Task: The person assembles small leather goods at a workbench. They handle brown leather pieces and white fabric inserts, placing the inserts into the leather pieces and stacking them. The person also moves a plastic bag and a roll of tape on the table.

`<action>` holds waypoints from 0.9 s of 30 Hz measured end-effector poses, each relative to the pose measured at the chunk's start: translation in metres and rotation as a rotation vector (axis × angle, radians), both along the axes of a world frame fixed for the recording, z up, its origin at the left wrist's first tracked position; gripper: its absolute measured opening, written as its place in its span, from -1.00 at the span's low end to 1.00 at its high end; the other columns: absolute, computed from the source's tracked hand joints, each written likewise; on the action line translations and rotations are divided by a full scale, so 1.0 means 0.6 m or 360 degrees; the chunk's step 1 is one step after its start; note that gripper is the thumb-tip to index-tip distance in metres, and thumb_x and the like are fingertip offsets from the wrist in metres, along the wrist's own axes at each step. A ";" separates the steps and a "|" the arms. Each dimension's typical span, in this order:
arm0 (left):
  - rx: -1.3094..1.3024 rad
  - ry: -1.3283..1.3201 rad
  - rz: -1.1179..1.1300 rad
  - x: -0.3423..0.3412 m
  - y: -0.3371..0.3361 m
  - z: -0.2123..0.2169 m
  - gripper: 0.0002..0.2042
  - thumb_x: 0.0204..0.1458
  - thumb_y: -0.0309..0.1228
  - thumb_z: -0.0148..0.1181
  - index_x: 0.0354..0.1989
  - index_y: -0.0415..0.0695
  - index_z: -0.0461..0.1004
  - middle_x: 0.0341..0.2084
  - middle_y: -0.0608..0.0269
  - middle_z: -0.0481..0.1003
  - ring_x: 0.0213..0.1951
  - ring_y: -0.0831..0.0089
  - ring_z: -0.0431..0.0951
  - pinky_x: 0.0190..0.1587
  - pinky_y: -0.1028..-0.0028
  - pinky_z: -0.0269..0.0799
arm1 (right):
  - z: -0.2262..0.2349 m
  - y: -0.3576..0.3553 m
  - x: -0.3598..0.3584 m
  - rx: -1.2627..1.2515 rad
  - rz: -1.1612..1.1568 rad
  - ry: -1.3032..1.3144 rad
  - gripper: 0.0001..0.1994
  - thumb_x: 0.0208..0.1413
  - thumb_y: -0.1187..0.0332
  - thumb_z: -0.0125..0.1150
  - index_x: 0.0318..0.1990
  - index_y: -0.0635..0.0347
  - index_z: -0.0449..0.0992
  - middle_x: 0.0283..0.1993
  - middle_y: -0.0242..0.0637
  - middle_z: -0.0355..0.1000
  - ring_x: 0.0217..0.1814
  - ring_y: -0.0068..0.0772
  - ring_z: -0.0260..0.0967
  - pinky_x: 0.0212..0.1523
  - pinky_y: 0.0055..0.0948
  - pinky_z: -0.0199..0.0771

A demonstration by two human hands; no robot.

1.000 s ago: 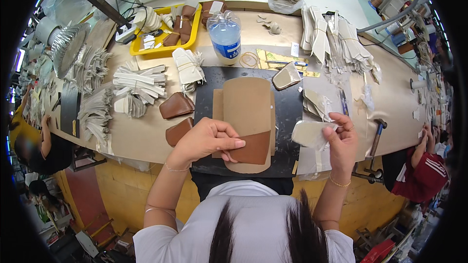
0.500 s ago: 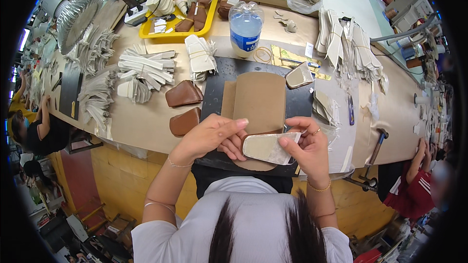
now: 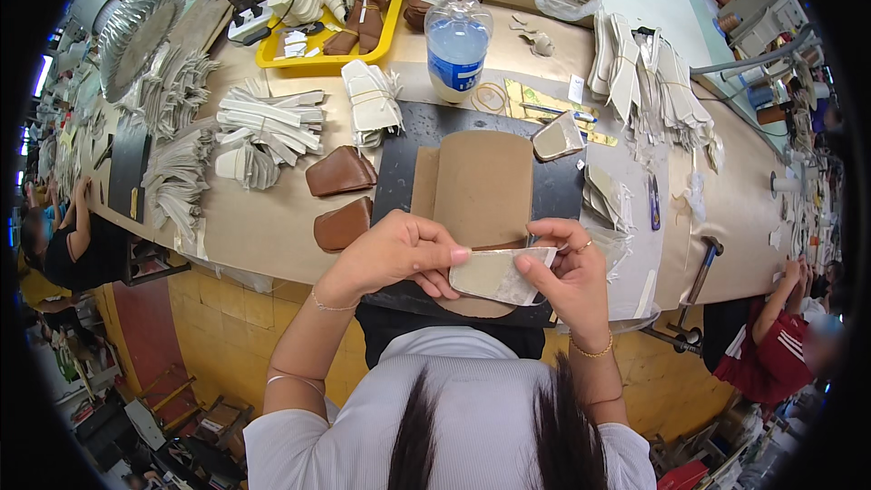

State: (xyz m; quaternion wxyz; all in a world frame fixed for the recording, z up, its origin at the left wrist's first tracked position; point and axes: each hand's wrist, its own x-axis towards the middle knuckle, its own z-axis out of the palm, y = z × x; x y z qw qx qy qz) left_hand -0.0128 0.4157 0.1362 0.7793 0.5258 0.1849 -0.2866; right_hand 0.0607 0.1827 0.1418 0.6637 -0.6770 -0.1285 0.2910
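Between both hands I hold a tapered leather piece (image 3: pixel 494 276), its pale backing side facing up and a thin brown edge showing along the top. My left hand (image 3: pixel 408 254) pinches its wider end, thumb on top and fingers beneath. At the narrower end, my right hand (image 3: pixel 570 268) grips it with the thumb pressed on the backing. Below lies a tan board (image 3: pixel 483 186) on a black mat (image 3: pixel 408 141). A similar pale-backed piece (image 3: pixel 557 138) rests at the mat's upper right. Two stacks of brown leather pieces (image 3: pixel 341 172) (image 3: pixel 344 225) sit left of the mat.
A clear plastic bottle (image 3: pixel 456 50) with a blue label stands behind the mat. Yellow tray (image 3: pixel 396 14) holds brown rolls and white pieces. Bundled pale pieces (image 3: pixel 270 122) lie left, more bundles (image 3: pixel 649 77) right. A purple-handled tool (image 3: pixel 653 204) lies right; people work at both sides.
My left thumb has come down onto the wider end of the leather piece, where it was lifted off before. My right hand has barely moved.
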 end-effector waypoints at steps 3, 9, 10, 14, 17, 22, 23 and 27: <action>0.0009 0.0011 -0.0009 0.001 -0.001 -0.001 -0.75 0.05 -0.37 0.31 -0.32 -0.38 0.52 -0.51 0.08 0.58 -0.47 0.44 0.64 -0.44 0.61 0.57 | -0.002 -0.001 -0.001 -0.0021 -0.0005 -0.0020 -0.65 0.05 0.51 0.32 -0.01 0.34 0.40 -0.27 -0.35 0.42 -0.26 -0.65 0.40 -0.25 -0.63 0.48; 0.0092 0.0021 -0.0004 0.003 -0.002 0.003 -0.78 0.03 -0.42 0.31 -0.32 -0.38 0.52 -0.51 0.09 0.58 -0.48 0.45 0.64 -0.45 0.62 0.56 | -0.006 0.001 -0.001 -0.0075 -0.0009 -0.0001 -0.64 0.05 0.48 0.33 0.00 0.30 0.40 -0.29 -0.37 0.42 -0.32 -0.69 0.39 -0.30 -0.67 0.45; 0.0098 0.0022 0.0001 0.002 -0.002 0.003 -0.79 0.03 -0.43 0.31 -0.31 -0.37 0.52 -0.52 0.09 0.58 -0.48 0.45 0.64 -0.45 0.62 0.55 | -0.007 0.000 0.000 -0.0078 -0.0011 -0.0004 -0.64 0.05 0.47 0.33 0.01 0.30 0.40 -0.29 -0.38 0.42 -0.33 -0.70 0.38 -0.31 -0.68 0.44; 0.0108 0.0016 0.0021 0.000 -0.003 -0.001 -0.81 0.03 -0.45 0.31 -0.33 -0.36 0.52 -0.52 0.11 0.58 -0.48 0.45 0.64 -0.46 0.62 0.54 | -0.015 -0.007 0.005 -0.0048 -0.0038 0.0018 -0.62 0.05 0.49 0.33 0.02 0.29 0.38 -0.29 -0.39 0.41 -0.37 -0.75 0.35 -0.36 -0.72 0.40; 0.0102 0.0024 0.0036 0.000 -0.003 -0.002 -0.82 0.03 -0.46 0.30 -0.34 -0.35 0.52 -0.52 0.11 0.58 -0.48 0.44 0.64 -0.46 0.62 0.53 | -0.021 -0.009 0.006 -0.0015 -0.0048 0.0088 -0.61 0.04 0.49 0.34 0.03 0.28 0.37 -0.29 -0.39 0.41 -0.39 -0.76 0.34 -0.37 -0.73 0.39; 0.0067 0.0006 0.0052 -0.004 -0.001 -0.007 -0.82 0.03 -0.45 0.30 -0.34 -0.35 0.52 -0.52 0.11 0.58 -0.49 0.44 0.64 -0.47 0.62 0.53 | -0.035 -0.006 0.002 0.0076 -0.0093 0.0181 -0.60 0.04 0.49 0.34 0.04 0.27 0.36 -0.29 -0.38 0.41 -0.37 -0.75 0.34 -0.37 -0.74 0.37; 0.0066 0.0003 0.0057 -0.005 -0.002 -0.008 -0.82 0.04 -0.45 0.30 -0.34 -0.34 0.51 -0.53 0.12 0.58 -0.49 0.44 0.64 -0.47 0.62 0.52 | -0.037 -0.005 0.000 0.0084 -0.0101 0.0168 -0.59 0.04 0.48 0.35 0.04 0.26 0.35 -0.29 -0.38 0.41 -0.37 -0.74 0.34 -0.37 -0.73 0.38; 0.0080 -0.0009 0.0051 -0.009 -0.001 -0.012 -0.83 0.05 -0.45 0.29 -0.35 -0.34 0.50 -0.54 0.15 0.57 -0.49 0.46 0.64 -0.48 0.64 0.51 | -0.043 -0.004 -0.004 -0.0029 -0.0084 -0.0005 -0.55 0.02 0.43 0.38 0.05 0.24 0.35 -0.25 -0.36 0.41 -0.34 -0.70 0.35 -0.33 -0.67 0.40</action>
